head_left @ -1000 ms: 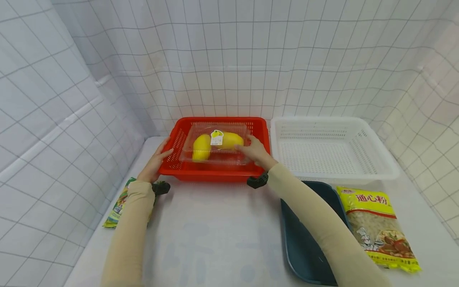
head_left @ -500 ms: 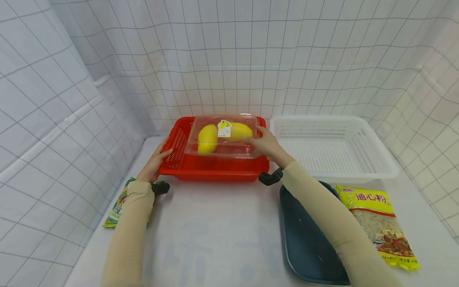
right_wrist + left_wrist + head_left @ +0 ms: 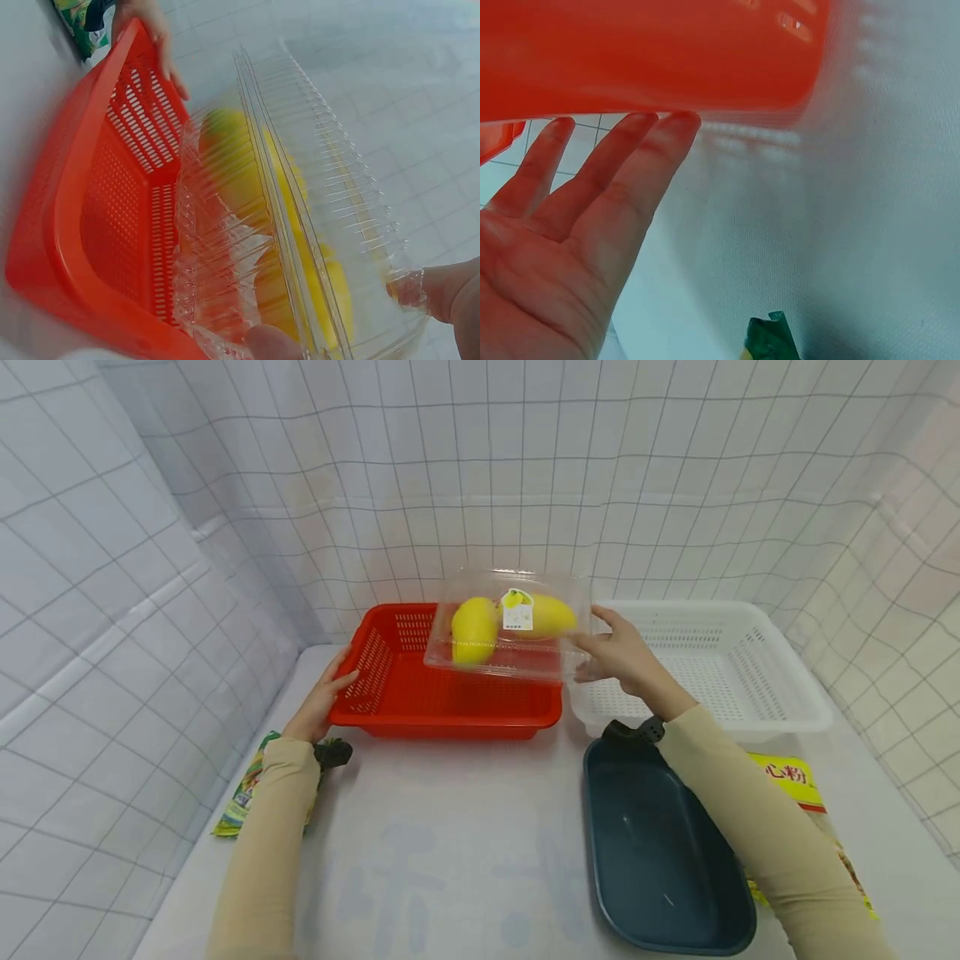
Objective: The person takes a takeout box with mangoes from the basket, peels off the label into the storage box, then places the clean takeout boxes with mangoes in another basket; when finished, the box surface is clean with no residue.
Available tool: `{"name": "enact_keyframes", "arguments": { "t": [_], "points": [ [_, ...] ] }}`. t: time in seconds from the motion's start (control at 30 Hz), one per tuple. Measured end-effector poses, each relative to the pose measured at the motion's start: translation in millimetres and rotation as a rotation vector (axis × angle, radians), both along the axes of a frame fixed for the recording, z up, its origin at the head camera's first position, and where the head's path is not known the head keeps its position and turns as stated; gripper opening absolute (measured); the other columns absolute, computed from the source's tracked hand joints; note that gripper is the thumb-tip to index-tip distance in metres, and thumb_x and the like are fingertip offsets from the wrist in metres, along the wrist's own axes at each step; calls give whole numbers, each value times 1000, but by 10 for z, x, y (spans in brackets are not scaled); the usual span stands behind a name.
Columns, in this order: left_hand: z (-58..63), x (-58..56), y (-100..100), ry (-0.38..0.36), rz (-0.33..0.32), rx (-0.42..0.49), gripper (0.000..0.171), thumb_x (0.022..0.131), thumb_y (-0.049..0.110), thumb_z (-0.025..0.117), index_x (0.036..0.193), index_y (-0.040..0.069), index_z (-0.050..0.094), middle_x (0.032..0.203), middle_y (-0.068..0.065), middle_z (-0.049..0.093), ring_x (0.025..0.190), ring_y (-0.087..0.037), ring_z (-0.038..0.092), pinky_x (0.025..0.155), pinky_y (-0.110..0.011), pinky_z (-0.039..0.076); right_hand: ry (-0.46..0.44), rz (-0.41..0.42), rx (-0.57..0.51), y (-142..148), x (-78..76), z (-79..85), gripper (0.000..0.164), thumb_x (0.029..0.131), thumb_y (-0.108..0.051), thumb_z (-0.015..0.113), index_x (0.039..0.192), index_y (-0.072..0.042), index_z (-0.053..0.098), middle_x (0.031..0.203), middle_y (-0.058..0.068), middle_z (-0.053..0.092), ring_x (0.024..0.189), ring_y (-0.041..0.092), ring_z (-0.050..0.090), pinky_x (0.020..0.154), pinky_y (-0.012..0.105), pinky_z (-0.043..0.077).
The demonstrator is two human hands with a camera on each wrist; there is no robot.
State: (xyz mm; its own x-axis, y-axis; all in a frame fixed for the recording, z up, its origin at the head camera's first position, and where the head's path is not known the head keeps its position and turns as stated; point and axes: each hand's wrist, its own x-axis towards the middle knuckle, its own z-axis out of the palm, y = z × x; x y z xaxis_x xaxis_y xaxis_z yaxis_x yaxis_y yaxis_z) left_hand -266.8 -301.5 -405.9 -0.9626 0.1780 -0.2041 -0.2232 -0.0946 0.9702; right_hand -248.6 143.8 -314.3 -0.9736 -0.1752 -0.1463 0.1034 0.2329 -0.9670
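My right hand (image 3: 618, 652) grips the right end of a clear plastic clamshell box (image 3: 502, 662). Two yellow mangoes (image 3: 474, 631) lie inside it, under a white label (image 3: 517, 610). The box hangs tilted above the right part of a red plastic basket (image 3: 446, 727), overlapping its back rim in the head view. In the right wrist view, fingers and thumb (image 3: 442, 292) hold the box's end from both sides. My left hand (image 3: 315, 706) holds the basket's left rim, thumb over the edge, with its fingers (image 3: 622, 165) stretched against the outer wall.
A white plastic basket (image 3: 750, 727) stands right of the red one. In front of it lies a dark blue tray (image 3: 660, 860), and a yellow pasta bag (image 3: 795, 777) is partly behind my right sleeve. A green packet (image 3: 243, 802) lies by my left forearm. Gridded white sheeting (image 3: 525, 485) rises behind.
My right hand has lifted the clamshell box of mangoes up out of the red basket and moved it right. My left hand has stayed at the basket's left rim.
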Motion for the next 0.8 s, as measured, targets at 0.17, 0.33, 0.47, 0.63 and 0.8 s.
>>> {"name": "enact_keyframes", "arguments": {
  "t": [0.17,0.33,0.47,0.63,0.8],
  "points": [
    [-9,10,-13,4,-5,4,64,103,18,41,153,32,4,152,-14,10,107,-22,49,83,-33,52,41,-2,-5,236,194,75,86,93,-30,63,153,-13,4,132,29,47,84,33,68,70,40,56],
    [-36,11,-13,1,-6,10,64,103,19,42,153,33,5,153,-13,10,107,-23,49,81,-32,53,103,-8,4,404,435,54,84,93,-30,62,154,-14,5,129,30,49,85,33,68,70,44,55],
    [-48,-1,-15,2,-6,19,64,103,20,42,153,34,5,151,-13,13,102,-21,51,76,-30,54,122,4,15,497,646,3,82,94,-30,60,154,-14,5,129,30,49,85,33,68,69,44,55],
    [-33,-10,-18,14,-5,23,64,103,18,42,153,31,5,150,-15,13,97,-20,54,77,-30,54,97,22,20,513,899,-57,82,94,-31,61,154,-16,6,130,31,48,87,27,68,68,41,56],
    [-18,-12,-19,8,-2,28,63,103,16,41,153,31,6,150,-15,13,95,-19,55,78,-30,54,85,34,1,444,1119,-171,81,94,-27,62,154,-17,9,130,29,48,94,24,64,69,42,56]
  ]
}}
